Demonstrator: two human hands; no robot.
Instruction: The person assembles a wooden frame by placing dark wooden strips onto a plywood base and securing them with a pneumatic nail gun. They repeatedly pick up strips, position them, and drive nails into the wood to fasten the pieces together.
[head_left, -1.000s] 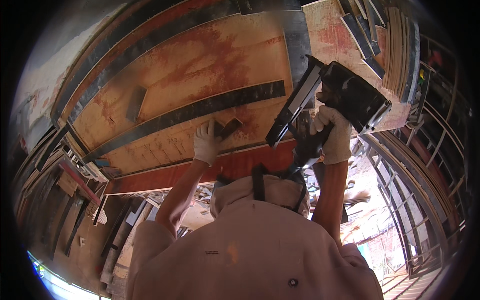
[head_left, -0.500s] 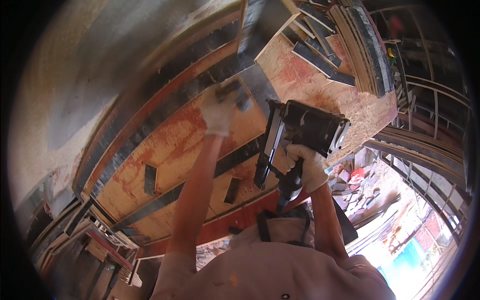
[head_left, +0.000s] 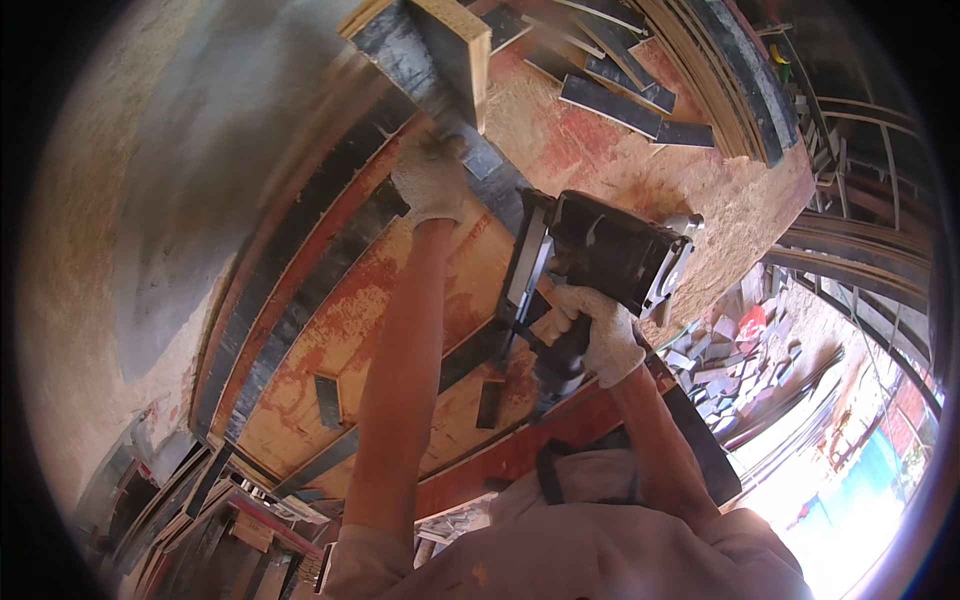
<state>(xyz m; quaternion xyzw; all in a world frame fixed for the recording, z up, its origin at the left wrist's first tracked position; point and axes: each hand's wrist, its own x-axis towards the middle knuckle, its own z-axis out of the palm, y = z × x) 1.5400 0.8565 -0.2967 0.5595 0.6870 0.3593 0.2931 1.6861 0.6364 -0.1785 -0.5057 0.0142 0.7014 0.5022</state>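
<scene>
Gloved left hand (head_left: 432, 180) grips dark wood strip (head_left: 455, 110), fingers wrapped, holding it against red plywood panel (head_left: 400, 300). Gloved right hand (head_left: 595, 335) clenches nail gun (head_left: 600, 260) handle just beside. Several strips already lie on panel; this one seems not yet fastened.

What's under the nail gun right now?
Under the nail gun, held by the right hand, lies the reddish plywood panel with dark strips. The gun's body hides its nose and contact spot.
</scene>
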